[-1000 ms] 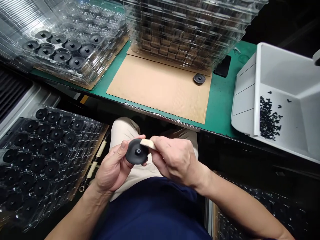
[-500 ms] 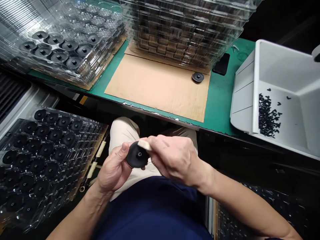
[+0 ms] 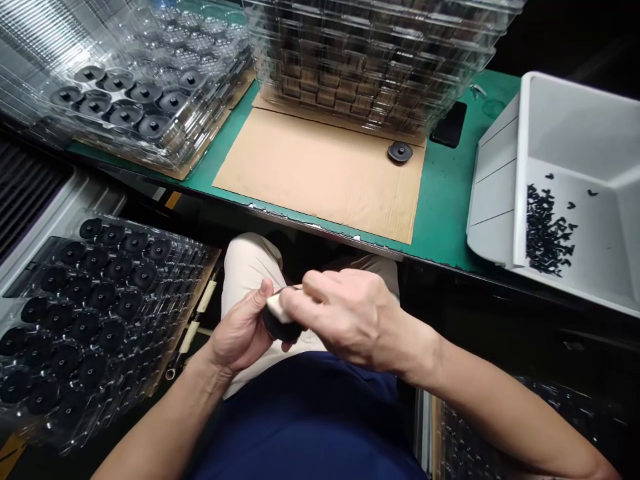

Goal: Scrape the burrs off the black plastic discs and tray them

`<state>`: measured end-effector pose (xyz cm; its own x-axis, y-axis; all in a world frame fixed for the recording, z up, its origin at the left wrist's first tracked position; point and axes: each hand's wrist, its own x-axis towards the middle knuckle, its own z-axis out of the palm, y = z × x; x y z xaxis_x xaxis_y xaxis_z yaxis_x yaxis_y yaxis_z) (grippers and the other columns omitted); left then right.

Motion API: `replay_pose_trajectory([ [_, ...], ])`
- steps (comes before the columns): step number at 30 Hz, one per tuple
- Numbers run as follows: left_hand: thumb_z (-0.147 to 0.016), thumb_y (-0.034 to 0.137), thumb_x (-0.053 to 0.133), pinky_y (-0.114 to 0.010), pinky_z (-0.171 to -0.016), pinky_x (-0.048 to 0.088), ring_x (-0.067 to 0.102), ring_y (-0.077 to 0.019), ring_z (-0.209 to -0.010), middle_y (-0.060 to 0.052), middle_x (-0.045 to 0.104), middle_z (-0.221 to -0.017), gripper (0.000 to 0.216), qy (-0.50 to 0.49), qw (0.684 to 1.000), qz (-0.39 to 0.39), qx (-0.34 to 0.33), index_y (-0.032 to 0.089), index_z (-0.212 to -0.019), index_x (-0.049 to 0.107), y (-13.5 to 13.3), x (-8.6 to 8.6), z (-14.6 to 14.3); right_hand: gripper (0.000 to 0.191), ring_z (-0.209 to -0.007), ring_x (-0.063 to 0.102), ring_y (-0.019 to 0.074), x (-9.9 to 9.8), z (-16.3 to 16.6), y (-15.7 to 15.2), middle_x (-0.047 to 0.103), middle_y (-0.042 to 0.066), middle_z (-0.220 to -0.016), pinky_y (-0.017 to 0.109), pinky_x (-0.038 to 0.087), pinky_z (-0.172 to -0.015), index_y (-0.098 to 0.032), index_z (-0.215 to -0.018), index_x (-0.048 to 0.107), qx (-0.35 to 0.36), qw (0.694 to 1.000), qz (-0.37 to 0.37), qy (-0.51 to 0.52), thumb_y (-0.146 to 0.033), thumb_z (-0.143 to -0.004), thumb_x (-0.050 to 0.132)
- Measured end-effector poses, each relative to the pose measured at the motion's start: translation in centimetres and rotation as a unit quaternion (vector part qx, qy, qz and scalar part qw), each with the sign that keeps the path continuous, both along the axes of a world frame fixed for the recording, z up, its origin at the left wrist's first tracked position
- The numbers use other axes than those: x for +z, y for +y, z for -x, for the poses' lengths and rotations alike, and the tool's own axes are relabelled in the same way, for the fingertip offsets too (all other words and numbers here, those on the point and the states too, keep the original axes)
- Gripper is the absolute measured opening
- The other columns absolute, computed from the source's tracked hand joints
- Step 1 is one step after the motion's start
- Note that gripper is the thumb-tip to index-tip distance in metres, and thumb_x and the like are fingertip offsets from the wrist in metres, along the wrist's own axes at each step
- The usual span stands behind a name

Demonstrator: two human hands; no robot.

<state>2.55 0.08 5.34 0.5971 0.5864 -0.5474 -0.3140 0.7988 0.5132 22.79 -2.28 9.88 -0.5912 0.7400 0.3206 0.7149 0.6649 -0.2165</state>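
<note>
two hands work a black disc, the left hand curled round it, the right hand pinching a cream pad onto it.

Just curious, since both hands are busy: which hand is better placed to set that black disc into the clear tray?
Probably the left hand: it cradles the black disc, and the clear tray lies on its side. The right hand holds a cream pad against the disc, farther from the tray.

The left hand curls upward at lap height, while the right hand bends over it, fingers pinched inward.
</note>
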Motion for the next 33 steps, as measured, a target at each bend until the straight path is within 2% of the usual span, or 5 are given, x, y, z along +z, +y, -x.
replay_pose_trajectory([
  [11, -0.087, 0.057, 0.074, -0.028, -0.05, 0.057, 0.067, -0.0193, -0.062, -0.011, 0.074, -0.078, 0.048, -0.022, 0.999, 0.03, 0.021, 0.01, -0.093, 0.08, -0.2, -0.7, -0.4, 0.014, -0.062, 0.045, 0.0155, 0.6, -0.3, 0.6, 0.057, 0.0, -0.081, 0.033, 0.025, -0.057, -0.022, -0.105, 0.059, 0.024, 0.999, 0.005, -0.031, -0.019, -0.103, 0.045],
  [17, -0.087, 0.051, 0.077, -0.028, -0.06, 0.062, 0.07, -0.0186, -0.069, -0.007, 0.076, -0.086, 0.045, 0.029, 0.99, -0.036, 0.13, 0.014, -0.113, 0.079, 0.3, 0.2, -0.2, 0.018, -0.055, 0.048, 0.0123, -0.4, -0.6, -0.1, 0.055, -0.003, -0.066, 0.032, 0.021, -0.052, -0.019, -0.086, 0.053, -0.098, 0.994, 0.053, 0.021, -0.023, -0.102, 0.045],
  [21, -0.088, 0.052, 0.076, -0.027, -0.052, 0.059, 0.068, -0.0185, -0.064, -0.008, 0.074, -0.078, 0.042, 0.012, 0.997, -0.007, 0.075, 0.011, -0.095, 0.08, 0.2, -0.2, -0.3, 0.017, -0.056, 0.049, 0.0131, -0.6, -0.6, -0.1, 0.058, -0.002, -0.069, 0.033, 0.022, -0.053, -0.019, -0.088, 0.055, -0.091, 0.995, 0.051, 0.003, -0.024, -0.102, 0.046],
  [25, -0.084, 0.057, 0.077, -0.026, -0.045, 0.056, 0.065, -0.0173, -0.057, -0.006, 0.072, -0.072, 0.045, -0.045, 0.997, 0.07, 0.004, 0.012, -0.084, 0.079, -0.3, -0.9, -0.7, 0.016, -0.064, 0.051, 0.0151, 0.4, -0.2, 0.8, 0.063, 0.0, -0.086, 0.034, 0.025, -0.058, -0.02, -0.113, 0.059, 0.027, 0.998, 0.007, -0.051, -0.02, -0.103, 0.047],
  [33, -0.082, 0.038, 0.087, -0.026, -0.096, 0.059, 0.074, -0.0182, -0.108, -0.004, 0.08, -0.114, 0.043, -0.016, 0.98, -0.065, 0.186, 0.024, -0.121, 0.076, 0.3, 0.3, -0.5, 0.018, -0.051, 0.043, 0.0121, -0.5, 0.0, 0.0, 0.054, -0.004, -0.065, 0.03, 0.023, -0.051, -0.018, -0.089, 0.052, -0.108, 0.988, 0.099, 0.056, -0.026, -0.102, 0.043],
])
